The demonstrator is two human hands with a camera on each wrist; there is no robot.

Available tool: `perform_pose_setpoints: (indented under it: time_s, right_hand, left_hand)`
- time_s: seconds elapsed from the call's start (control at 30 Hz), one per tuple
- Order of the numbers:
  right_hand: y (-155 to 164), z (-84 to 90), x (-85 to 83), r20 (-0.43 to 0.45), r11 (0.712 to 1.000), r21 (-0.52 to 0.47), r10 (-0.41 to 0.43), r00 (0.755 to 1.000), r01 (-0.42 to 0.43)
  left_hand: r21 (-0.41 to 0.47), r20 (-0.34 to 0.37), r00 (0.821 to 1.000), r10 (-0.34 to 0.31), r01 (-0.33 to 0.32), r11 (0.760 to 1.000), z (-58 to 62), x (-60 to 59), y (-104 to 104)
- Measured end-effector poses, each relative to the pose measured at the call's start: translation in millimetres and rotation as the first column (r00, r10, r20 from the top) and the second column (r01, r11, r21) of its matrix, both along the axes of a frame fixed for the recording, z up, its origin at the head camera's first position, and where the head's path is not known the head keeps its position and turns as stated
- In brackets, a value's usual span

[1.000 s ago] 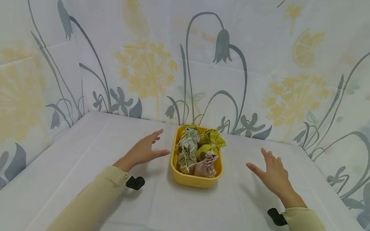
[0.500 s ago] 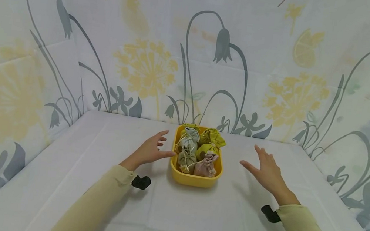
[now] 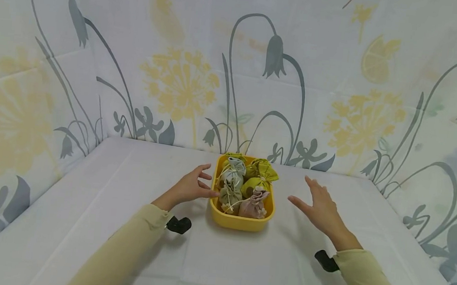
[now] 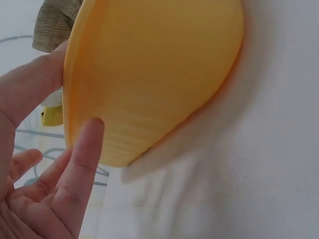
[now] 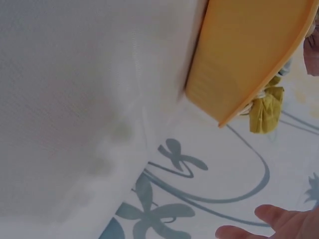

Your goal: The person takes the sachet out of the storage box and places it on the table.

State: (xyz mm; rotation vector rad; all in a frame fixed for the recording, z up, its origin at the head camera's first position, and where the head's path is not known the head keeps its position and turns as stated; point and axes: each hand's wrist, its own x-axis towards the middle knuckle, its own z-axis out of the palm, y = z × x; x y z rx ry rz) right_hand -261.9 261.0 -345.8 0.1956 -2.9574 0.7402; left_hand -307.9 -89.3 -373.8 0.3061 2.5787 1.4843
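Note:
A yellow plastic tub (image 3: 241,224) sits on the white cloth, filled with several small drawstring pouches. Among them are a pink pouch (image 3: 254,204), an olive-beige pouch (image 3: 230,197), a pale blue-grey pouch (image 3: 234,170) and a bright green pouch (image 3: 260,182). My left hand (image 3: 186,188) is at the tub's left side, thumb reaching over the rim beside the olive-beige pouch. In the left wrist view its extended fingers (image 4: 84,154) lie close along the outer wall. To the right of the tub, apart from it, my right hand (image 3: 323,211) holds nothing, thumb and fingers spread.
White cloth (image 3: 241,267) covers the table. Behind and at both sides rises a fabric backdrop (image 3: 206,35) printed with grey bellflowers and yellow blossoms. A black wrist device (image 3: 179,225) hangs under the left sleeve, another black wrist device (image 3: 326,261) under the right.
Both hands have moved inward toward the tub. The left thumb has come over the rim, while the right hand has shifted left but stays apart. The tub and pouches have not moved.

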Motion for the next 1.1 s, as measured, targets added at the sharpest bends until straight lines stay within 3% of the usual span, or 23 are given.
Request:
perform_pose_setpoints:
  time_s: [0.4, 1.1]
  right_hand:
    - [-15, 0.0, 0.3, -0.031, 0.998, -0.032, 0.059, 0.998, -0.060]
    - [-41, 5.6, 1.3, -0.066, 0.973, -0.136, 0.182, 0.981, -0.189]
  left_hand:
    - [0.234, 0.120, 0.992, -0.042, 0.012, 0.972, -0.7, 1.6, 2]
    - [0.267, 0.150, 0.988, -0.039, -0.003, 0.964, -4.2, -0.5, 3]
